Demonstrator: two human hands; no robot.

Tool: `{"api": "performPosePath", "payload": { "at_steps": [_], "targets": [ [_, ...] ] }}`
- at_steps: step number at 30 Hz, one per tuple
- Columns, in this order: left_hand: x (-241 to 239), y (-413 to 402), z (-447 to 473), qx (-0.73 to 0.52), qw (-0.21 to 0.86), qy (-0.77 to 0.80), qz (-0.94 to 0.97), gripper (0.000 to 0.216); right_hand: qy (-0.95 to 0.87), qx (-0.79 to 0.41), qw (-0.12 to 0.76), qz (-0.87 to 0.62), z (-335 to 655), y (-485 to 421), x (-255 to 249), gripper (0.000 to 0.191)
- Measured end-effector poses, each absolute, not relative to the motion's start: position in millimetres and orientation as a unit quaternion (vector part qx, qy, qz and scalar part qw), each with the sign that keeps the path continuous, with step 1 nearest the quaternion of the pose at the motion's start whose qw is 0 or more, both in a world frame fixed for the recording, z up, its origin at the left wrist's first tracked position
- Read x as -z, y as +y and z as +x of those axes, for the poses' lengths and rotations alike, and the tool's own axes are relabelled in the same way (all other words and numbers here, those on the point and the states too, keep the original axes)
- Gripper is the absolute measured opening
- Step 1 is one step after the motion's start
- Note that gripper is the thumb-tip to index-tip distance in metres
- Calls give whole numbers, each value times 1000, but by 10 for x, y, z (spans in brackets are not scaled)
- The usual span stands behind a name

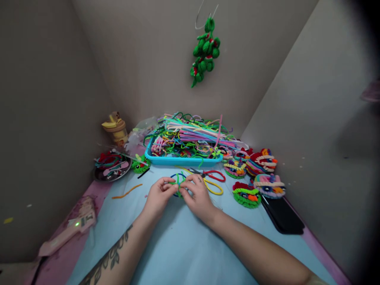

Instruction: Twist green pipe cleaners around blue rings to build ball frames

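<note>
Both my hands meet over the middle of the table, pinching a small piece of bent pipe cleaners [178,177], green strands with a dark blue loop around them. My left hand [160,193] grips its left side between thumb and forefinger. On the other side, my right hand [196,194] has its thumb and fingertips closed on the green strands. Fingers partly cover the piece, so its full shape is hidden. Just beyond my right hand lie scissors [214,181] with one red and one yellow handle. An orange pipe cleaner [127,192] rests left of my left hand.
A blue tray [184,161] heaped with colourful pipe cleaners stands at the back. Several fuzzy bird-faced pieces [246,194] and a black phone [282,214] lie right. A metal bowl [111,178] and pink glue gun [69,233] are left. Green ornaments [208,49] hang on the wall.
</note>
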State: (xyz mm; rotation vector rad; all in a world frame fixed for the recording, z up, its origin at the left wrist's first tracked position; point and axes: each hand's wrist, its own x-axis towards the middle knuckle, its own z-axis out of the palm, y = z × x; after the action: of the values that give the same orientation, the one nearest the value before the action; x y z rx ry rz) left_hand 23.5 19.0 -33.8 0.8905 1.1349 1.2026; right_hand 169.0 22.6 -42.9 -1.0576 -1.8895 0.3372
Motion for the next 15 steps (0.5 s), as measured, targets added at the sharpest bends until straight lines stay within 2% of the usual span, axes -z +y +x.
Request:
{"api": "performPosePath", "payload": {
  "at_steps": [6, 11, 15],
  "targets": [
    [345, 256, 129, -530, 614, 482, 331, 39, -798, -98, 385, -453, 1741, 266, 371, 16],
    [332, 309, 47, -547, 637, 463, 284, 45, -831, -37, 271, -484, 1799, 339, 330, 15],
    [350, 335, 20, -556, 612, 488, 281, 49, -869, -36, 181, -460, 1808, 343, 289, 13]
  ]
}}
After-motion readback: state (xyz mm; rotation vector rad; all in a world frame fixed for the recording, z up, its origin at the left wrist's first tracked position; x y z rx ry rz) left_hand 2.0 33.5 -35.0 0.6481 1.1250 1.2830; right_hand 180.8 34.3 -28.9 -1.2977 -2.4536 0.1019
